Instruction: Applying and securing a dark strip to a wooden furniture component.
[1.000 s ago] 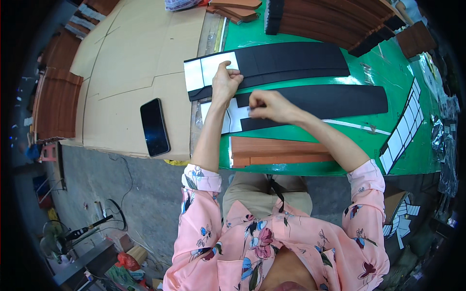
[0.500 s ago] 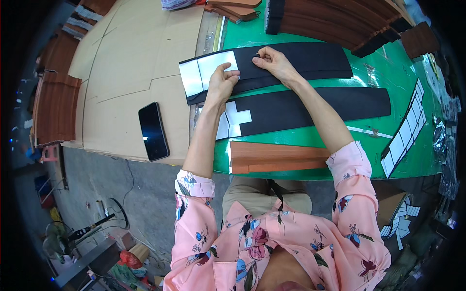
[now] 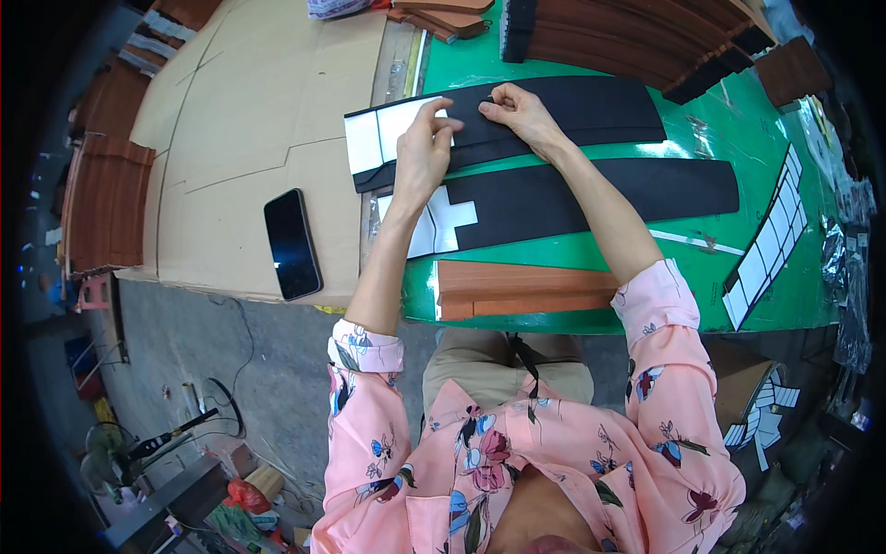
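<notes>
The person leans over a green surface (image 3: pixel 591 249) with both hands on the farther of two long black strips. That upper black strip (image 3: pixel 572 111) lies across the surface, its left end running onto a white backing sheet (image 3: pixel 378 138) that juts past the edge toward the cardboard.

The left hand (image 3: pixel 423 152) lies flat on the strip's left end, where black meets white, its fingers (image 3: pixel 434 115) curled at the top edge; they seem to pinch the edge of the material, though whether they truly grip it I cannot tell. The right hand (image 3: pixel 519 109) sits just beside it to the right, fingers (image 3: pixel 494 100) drawn together and pressing or pinching at the strip's upper edge, the tips touching the black face. The two hands are near each other, with the strip under both.

The second black strip (image 3: pixel 600 194) lies nearer the body, with a white cross-shaped piece (image 3: pixel 443 217) at its left end. Below it sits a stack of brown panels (image 3: pixel 526 288). A dark phone (image 3: pixel 293 244) rests on the cardboard sheet (image 3: pixel 249 120) to the left, well apart from the hands.
</notes>
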Demonstrator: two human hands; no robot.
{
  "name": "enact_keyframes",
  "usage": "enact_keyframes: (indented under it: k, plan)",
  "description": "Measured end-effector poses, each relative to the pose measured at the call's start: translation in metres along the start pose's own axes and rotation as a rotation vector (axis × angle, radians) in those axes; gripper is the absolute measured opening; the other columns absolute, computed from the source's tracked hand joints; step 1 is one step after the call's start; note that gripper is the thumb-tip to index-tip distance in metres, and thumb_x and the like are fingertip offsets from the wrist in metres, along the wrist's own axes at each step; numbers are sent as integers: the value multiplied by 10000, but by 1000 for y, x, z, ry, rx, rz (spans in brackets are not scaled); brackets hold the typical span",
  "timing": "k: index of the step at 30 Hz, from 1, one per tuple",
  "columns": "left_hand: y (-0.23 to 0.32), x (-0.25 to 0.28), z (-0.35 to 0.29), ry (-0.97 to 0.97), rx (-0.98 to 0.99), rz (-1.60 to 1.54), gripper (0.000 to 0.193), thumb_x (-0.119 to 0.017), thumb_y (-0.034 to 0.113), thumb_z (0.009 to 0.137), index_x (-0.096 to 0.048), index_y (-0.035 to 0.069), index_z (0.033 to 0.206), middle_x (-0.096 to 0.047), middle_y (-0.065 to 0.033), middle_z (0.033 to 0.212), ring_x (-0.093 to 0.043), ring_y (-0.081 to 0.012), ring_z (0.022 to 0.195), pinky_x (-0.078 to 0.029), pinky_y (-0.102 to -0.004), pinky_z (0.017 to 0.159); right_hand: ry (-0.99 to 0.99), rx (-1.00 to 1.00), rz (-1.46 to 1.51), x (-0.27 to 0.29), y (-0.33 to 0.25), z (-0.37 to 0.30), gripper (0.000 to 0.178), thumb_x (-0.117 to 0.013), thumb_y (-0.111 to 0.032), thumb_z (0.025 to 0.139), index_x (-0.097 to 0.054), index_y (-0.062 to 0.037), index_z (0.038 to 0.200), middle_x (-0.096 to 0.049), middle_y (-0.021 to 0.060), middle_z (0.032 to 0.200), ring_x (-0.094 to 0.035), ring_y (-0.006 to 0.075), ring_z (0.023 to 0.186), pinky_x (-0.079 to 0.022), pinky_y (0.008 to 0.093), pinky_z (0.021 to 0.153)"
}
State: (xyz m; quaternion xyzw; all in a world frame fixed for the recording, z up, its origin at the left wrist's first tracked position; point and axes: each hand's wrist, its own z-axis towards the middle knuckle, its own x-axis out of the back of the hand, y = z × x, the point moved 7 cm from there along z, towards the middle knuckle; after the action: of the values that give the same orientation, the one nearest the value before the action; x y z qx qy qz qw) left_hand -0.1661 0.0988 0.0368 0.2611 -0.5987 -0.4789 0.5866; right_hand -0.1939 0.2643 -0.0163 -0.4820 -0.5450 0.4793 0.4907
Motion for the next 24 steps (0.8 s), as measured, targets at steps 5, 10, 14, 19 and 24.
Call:
enact_keyframes:
  k: [5,10,14,19,24]
  plan:
    - [1,-8,-5,54,-244,459,355,-584,8,762,-556,48,1113,-671,-132,835,-641,-303,780,-488,-397,688,19,-10,-25,7,2,1,259,-717,-236,791,-544,-45,815,-484,-31,729,-426,61,678,-391,213,630]
    - [1,-22,-16,31,-235,571,462,-607,-10,759,-497,49,1204,-674,-117,938,-643,-285,852,-483,-381,752,21,34,-4,4,0,1,250,-721,-225,784,-545,-50,808,-475,-39,705,-417,55,664,-378,211,611]
    - [-16,-30,-21,-48,69,127,493,-616,-28,748,-469,29,1215,-663,-129,927,-625,-302,844,-462,-399,776,19,3,-21,6,0,0,249,-722,-218,782,-546,-44,813,-483,-36,708,-422,54,663,-383,215,608]
    - [6,-22,-24,148,-221,475,467,-612,6,748,-464,23,1191,-623,-112,885,-572,-313,852,-430,-445,712,14,58,40,3,0,1,250,-724,-214,778,-548,-40,817,-498,-32,718,-434,55,664,-393,216,612]
    - [-5,-22,-16,37,11,620,470,-568,56,801,-430,55,1251,-647,-104,942,-601,-288,857,-438,-408,754,12,60,-46,8,6,6,257,-731,-215,769,-552,-35,811,-512,-25,719,-457,58,673,-410,218,620]
